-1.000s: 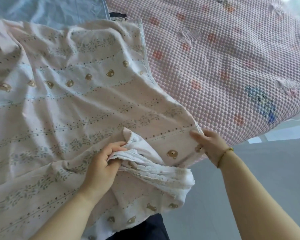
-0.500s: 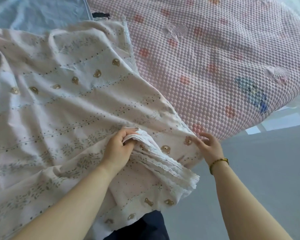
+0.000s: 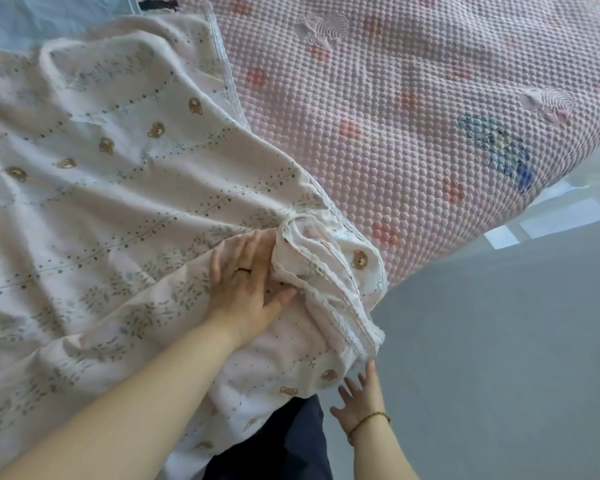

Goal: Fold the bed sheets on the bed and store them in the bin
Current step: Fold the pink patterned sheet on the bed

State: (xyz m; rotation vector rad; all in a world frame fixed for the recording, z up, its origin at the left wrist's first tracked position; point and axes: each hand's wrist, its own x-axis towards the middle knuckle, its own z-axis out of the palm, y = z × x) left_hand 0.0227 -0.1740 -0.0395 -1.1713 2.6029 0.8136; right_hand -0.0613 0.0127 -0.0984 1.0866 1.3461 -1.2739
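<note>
1. Pink sheet (image 3: 118,202), pale, printed with dotted lines, leaf sprigs and small brown bear heads. It lies rumpled over the left part of the bed (image 3: 413,116), and its near portion hangs off the near edge.
2. Bed surface is a pink bubbled cover with flower and shell motifs. It is bare to the right of the sheet and on the far side.
3. Sheet's lace-trimmed edge is gathered into a thick roll (image 3: 326,278) near the bed's near right corner. The roll runs from the middle of the view toward the near right, and its lower end hangs off the bed.
4. Left hand (image 3: 246,285) lies palm down on the sheet, fingers straight and spread, gripping nothing. Fingertips meet the roll's left side and the thumb lies against its near side. A dark ring (image 3: 244,270) sits on one finger.
5. Right hand (image 3: 359,398) is off the bed, just below the roll's hanging end, with fingers straight and spread wide. The longest fingertip reaches the hem, but actual contact cannot be told. It holds nothing. A beaded bracelet (image 3: 371,418) is on the wrist.
6. The roll lies between the two hands.
7. Blue cloth (image 3: 49,19) shows at the far left, beyond the sheet's far edge.
8. Grey floor (image 3: 499,341) fills the near right. Dark trousers (image 3: 284,445) show at near centre, below the hanging sheet.
</note>
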